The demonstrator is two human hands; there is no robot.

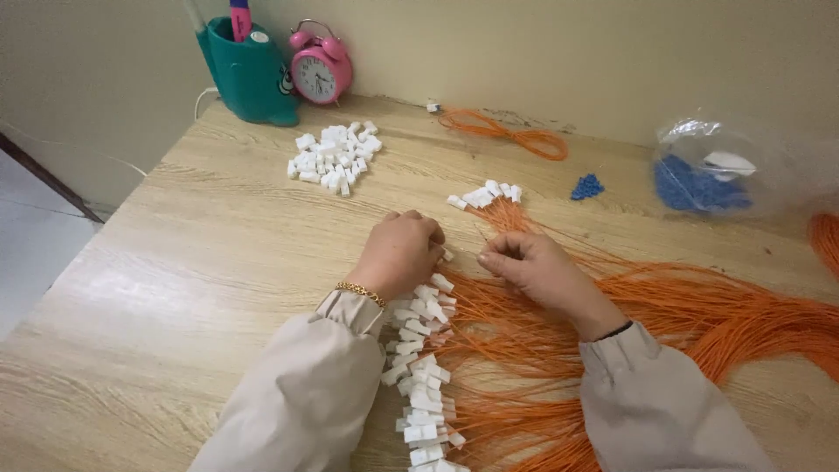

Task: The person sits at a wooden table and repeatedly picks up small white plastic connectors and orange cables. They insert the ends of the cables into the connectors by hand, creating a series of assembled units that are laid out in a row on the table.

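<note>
At the far left of the counter (175,262) stand a teal holder (252,77) and a pink clock (321,70), both against the wall and well clear of the work. Just in front of them lies a loose heap of white plugs (335,157), untouched. Centre frame, the left hand (400,253) is curled into a closed fist, knuckles up, its grip drawn together on what appears to be one white plug at the fingertips; the piece itself is mostly covered. Below that wrist a column of wired plugs (422,376) runs toward the near edge. The right hand (533,267) sits just beside the left, fingers pinched shut on an orange wire (664,306) from the spread fanning out to the right. Judgement: the step in hand is seating a wire end into a plug; the next move calls for lining the wire tip up with the plug opening and pushing it home squarely. A small cluster of finished plugs (485,194) lies just beyond the hands. Further right are an orange coil (516,133), a few blue bits (587,186) and a clear bag (708,170) of the same. The meeting point of wire and plug is hidden by the fingers; the wire bundle is cut off at right and bottom.
</note>
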